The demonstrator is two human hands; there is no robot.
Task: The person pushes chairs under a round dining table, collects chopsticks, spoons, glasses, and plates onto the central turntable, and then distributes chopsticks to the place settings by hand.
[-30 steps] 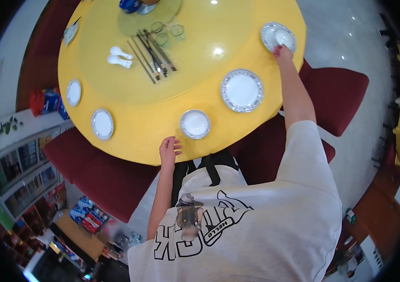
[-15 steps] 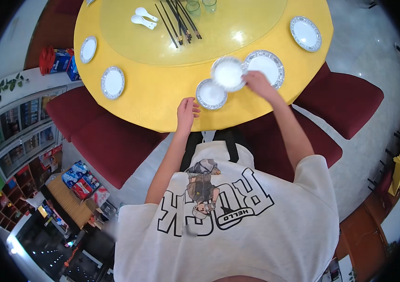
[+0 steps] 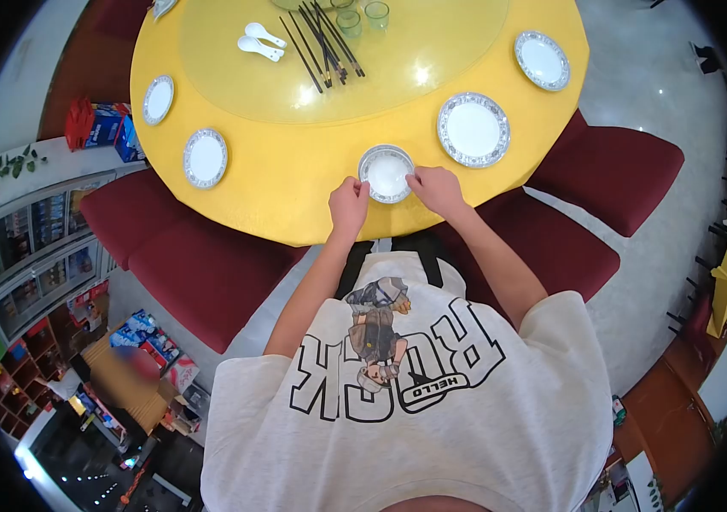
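1 dish (image 3: 387, 173): your right hand (image 3: 439, 190) pinches its rim; your left hand (image 3: 349, 207) curls at the opposite rim, grip unclear. 4 plates (image 3: 474, 130), spaced along the table (image 3: 295, 188).

Table (image 3: 282, 192): plain yellow
Dish (image 3: 389, 177): white, grey-patterned rim
Plates (image 3: 473, 130): white, grey-patterned rims
Spoons (image 3: 261, 51): white
Chopsticks (image 3: 335, 61): mostly dark
Glasses (image 3: 376, 14): pale green
Chairs (image 3: 210, 273): plain dark red
Shirt (image 3: 517, 427): white, black-outlined letters, cartoon figure

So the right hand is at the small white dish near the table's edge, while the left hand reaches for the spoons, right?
No: in the head view, the left hand is at the small white dish too, across from the right hand, not reaching for the spoons. The rest is right.
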